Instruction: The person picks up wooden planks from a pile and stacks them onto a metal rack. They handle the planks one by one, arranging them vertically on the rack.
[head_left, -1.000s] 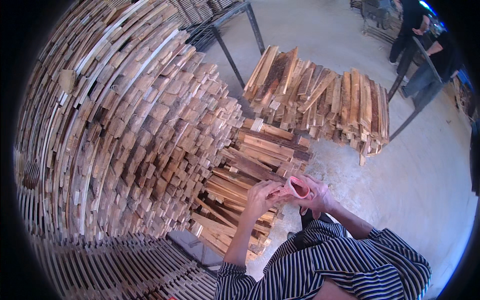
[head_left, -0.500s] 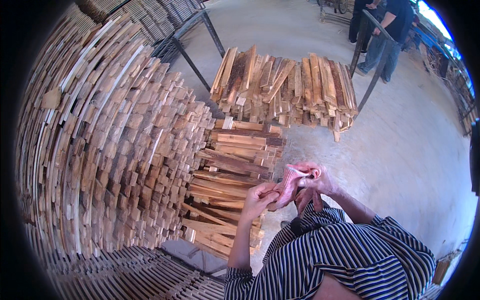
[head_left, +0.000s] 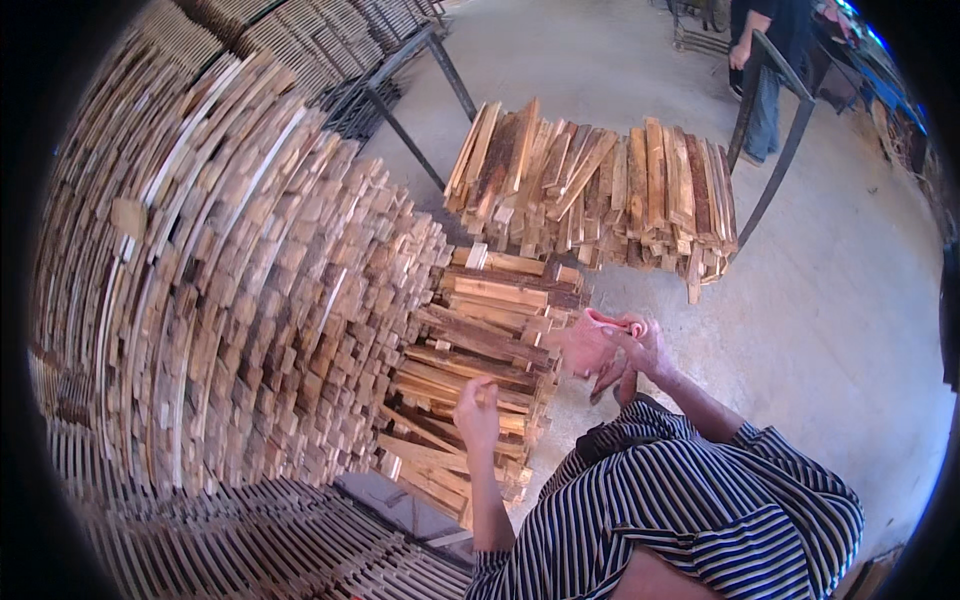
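My right hand [head_left: 648, 348] is closed on a pink knitted work glove [head_left: 585, 345], pinching it near its open cuff. Below that grip hang brownish glove fingers [head_left: 612, 375]; whether they belong to a second glove I cannot tell. My left hand [head_left: 477, 412] is held apart from the glove, off to its left, with loosely bent fingers and nothing in them. Beneath and beyond it lies a stack of short wooden slats [head_left: 490, 290], several of them askew.
A tall wall of stacked slats [head_left: 270, 270] fills the left side. Ahead, more slats [head_left: 600, 185] lie piled between the upright metal bars of a frame [head_left: 790, 150]. Another person [head_left: 765, 100] stands beyond it at the far right. Grey concrete floor [head_left: 850, 300] extends on the right.
My left hand has let go of the pink glove and moved left, over the slats. The right hand keeps hold of the glove. The view has shifted slightly.
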